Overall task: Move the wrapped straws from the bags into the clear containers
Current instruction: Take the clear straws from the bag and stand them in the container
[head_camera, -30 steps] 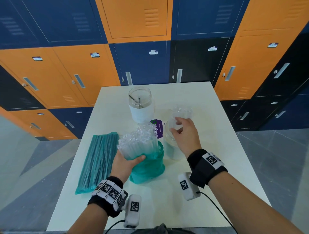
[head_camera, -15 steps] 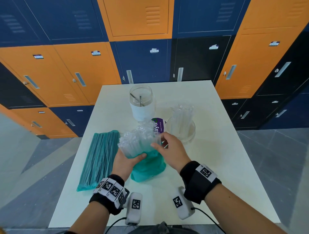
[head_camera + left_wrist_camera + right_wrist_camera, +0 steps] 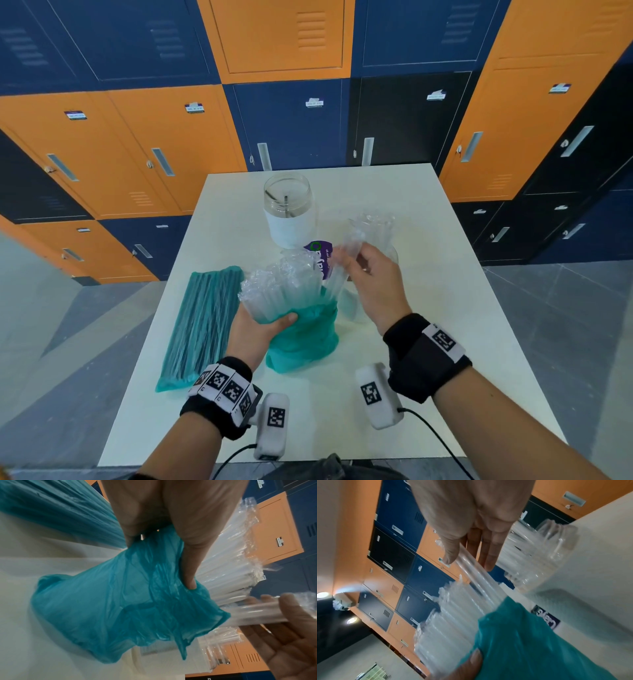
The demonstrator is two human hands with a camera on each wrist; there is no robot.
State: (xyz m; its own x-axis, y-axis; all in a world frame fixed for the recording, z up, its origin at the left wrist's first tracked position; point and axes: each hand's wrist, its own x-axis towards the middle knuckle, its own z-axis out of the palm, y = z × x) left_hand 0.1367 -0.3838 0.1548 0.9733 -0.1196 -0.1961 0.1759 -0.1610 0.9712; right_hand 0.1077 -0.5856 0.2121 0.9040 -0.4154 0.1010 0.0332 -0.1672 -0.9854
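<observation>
A bunch of wrapped straws (image 3: 274, 291) stands up out of an open teal bag (image 3: 301, 339) near the middle of the white table (image 3: 428, 308). The bag is pushed down around the bottom of the straws. The left hand (image 3: 255, 330) holds the bunch at its 6 o'clock side. Its thumb (image 3: 188, 566) curls round the front and presses on the bag's edge, and its other fingers go behind the straws, out of sight.

At about 2 o'clock from the bunch, the right hand (image 3: 373, 284) holds a few wrapped straws (image 3: 477, 574). The thumb (image 3: 452, 550) pinches them against the fingers (image 3: 489, 555), which are nearly straight. The low ends of these straws are still down in the bag's mouth, and they lean toward 1 o'clock.

Just past the right hand is a clear jar (image 3: 390, 253) with more wrapped straws (image 3: 371, 226) standing in it. Most of that jar hides behind the hand. At 12 o'clock from the bag stands another clear jar (image 3: 289, 212) with a white band and a couple of dark sticks inside. A small purple label (image 3: 320, 257) shows between the bag and the jars.

At 9 o'clock from the bag, a long full teal bag of straws (image 3: 202, 325) lies flat on the table, beside the left hand. Orange, blue and black lockers (image 3: 291, 123) stand behind the table.
</observation>
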